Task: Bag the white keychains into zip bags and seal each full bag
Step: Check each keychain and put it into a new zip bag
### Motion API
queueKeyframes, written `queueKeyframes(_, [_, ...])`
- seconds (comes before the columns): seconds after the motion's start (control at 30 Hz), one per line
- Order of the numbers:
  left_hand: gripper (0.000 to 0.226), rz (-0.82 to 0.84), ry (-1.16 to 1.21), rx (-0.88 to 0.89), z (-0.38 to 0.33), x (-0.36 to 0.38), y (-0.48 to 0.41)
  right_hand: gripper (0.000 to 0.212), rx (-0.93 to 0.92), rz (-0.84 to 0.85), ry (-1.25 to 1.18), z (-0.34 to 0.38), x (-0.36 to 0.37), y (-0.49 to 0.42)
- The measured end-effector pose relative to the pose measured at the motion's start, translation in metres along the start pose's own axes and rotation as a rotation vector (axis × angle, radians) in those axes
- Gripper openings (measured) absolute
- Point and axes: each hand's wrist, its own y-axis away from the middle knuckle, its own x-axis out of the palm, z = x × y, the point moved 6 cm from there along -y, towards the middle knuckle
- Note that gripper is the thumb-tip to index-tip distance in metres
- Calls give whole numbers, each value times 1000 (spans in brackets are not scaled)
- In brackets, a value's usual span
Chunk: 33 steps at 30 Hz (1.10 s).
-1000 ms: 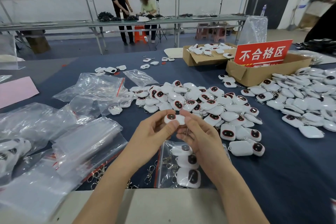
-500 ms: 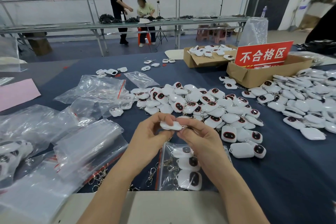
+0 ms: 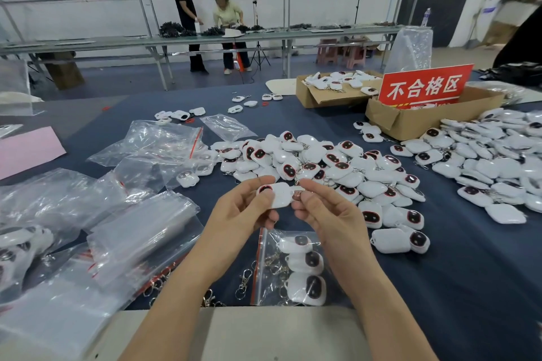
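Keychain (image 3: pixel 278 195) held in the air between both hands, just above the part-filled zip bag (image 3: pixel 265 272). Left hand (image 3: pixel 240 211) pinches the white body, thumb on top. Right hand (image 3: pixel 328 214) pinches the other end with thumb and forefinger, about where the metal ring sits; exact contact blurred.

Judgement: small hard plastic shell, light, rigid, smooth, probably a little slippery. Glossy dark face likely marks easily. Best hold is across the flat sides of the body, ring left to dangle clear of the bag mouth.

Zip bag lies flat on the blue table (image 3: pixel 469 272), red zip strip along its left edge, three keychains in a row inside, rings toward the strip. Mouth open or sealed: cannot tell. Film looks thin and limp; expect one hand needed to hold the mouth apart.

Outward: loose pile (image 3: pixel 322 164) just beyond the hands, larger pile (image 3: pixel 498 161) to the right. Stack of empty bags (image 3: pixel 140 231) on the left. Open cardboard box (image 3: pixel 316 97) behind holds more keychains; box with red sign (image 3: pixel 410 123), contents mostly hidden.
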Motion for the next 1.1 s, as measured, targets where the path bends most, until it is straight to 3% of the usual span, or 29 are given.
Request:
queueKeyframes(0.3, [36, -57, -17, -7, -2, -1, 0, 20, -39, -36, -20, 0, -6, -3])
queueKeyframes(0.37, [38, -64, -18, -15, -1, -2, -1, 30, -49, -40, 2, 1, -8, -3])
queueKeyframes(0.73, [23, -41, 182, -18, 4, -4, -1, 44, -24, -24, -140, 8, -5, -2])
queueKeyframes(1.1, [27, -55, -5, 17, 0, -9, -2, 42, -9, -93, -169, 5, -12, -4])
